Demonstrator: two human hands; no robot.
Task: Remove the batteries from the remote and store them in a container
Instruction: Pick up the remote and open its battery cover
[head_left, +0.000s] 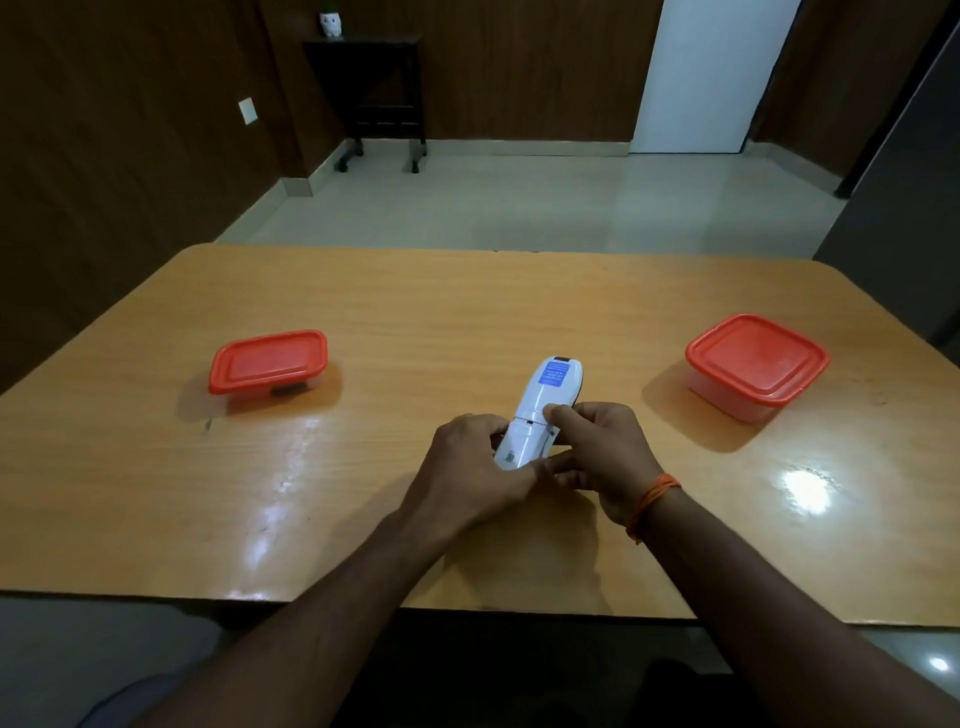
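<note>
A white remote (540, 405) lies back side up in the middle of the wooden table (467, 312), a blue sticker near its far end. My left hand (470, 470) grips its near end from the left. My right hand (597, 452) holds it from the right, thumb pressed on the back cover. No batteries are visible. A low clear container with a red lid (267, 361) sits closed at the left. A taller square container with a red lid (756, 364) sits closed at the right.
The table's near edge runs below my forearms. Beyond the far edge is a tiled floor, a dark side table (379, 98) against the wall, and a white door (706, 73).
</note>
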